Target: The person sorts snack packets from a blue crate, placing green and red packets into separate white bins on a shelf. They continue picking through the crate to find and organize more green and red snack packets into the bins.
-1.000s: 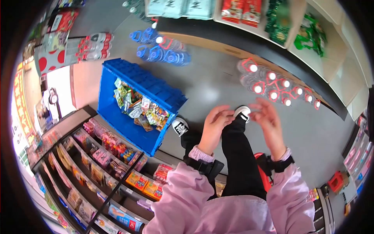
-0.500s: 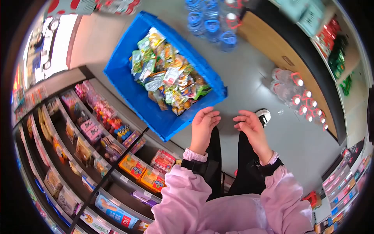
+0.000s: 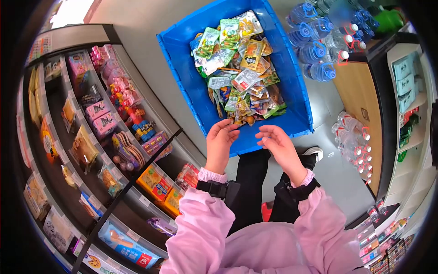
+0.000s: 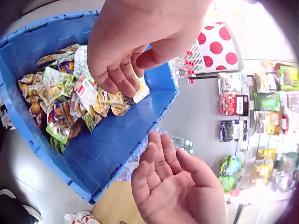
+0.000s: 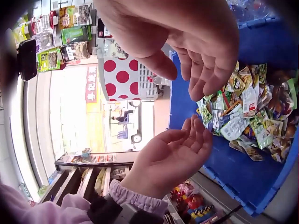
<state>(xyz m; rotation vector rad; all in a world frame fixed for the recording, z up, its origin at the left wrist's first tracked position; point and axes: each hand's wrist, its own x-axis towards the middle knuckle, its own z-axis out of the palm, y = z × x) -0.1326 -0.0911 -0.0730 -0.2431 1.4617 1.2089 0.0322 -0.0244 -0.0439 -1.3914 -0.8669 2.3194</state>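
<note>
A blue crate (image 3: 179,68) stands on the floor in front of the person, holding a heap of small snack packets (image 3: 248,80). At the crate's near edge, the left hand (image 3: 220,145) is raised with relaxed, slightly bent fingers and nothing in it. The right hand (image 3: 284,153) hovers beside it, palm turned inward, also holding nothing. In the left wrist view both the left hand (image 4: 145,42) and the right hand (image 4: 180,186) appear apart, with a gap between them. The right wrist view shows the right hand (image 5: 187,37) above the left hand (image 5: 170,156), both empty.
Shelves of packaged snacks (image 3: 86,150) run along the left. Large water bottles (image 3: 315,51) stand right of the crate, and more bottles (image 3: 351,132) stand beside the wooden counter base (image 3: 360,96). A shoe (image 3: 314,153) is on the floor near the crate's corner.
The view has turned and moved closer to the crate, which now lies directly before the hands instead of off to the left. Both hands remain raised and empty.
</note>
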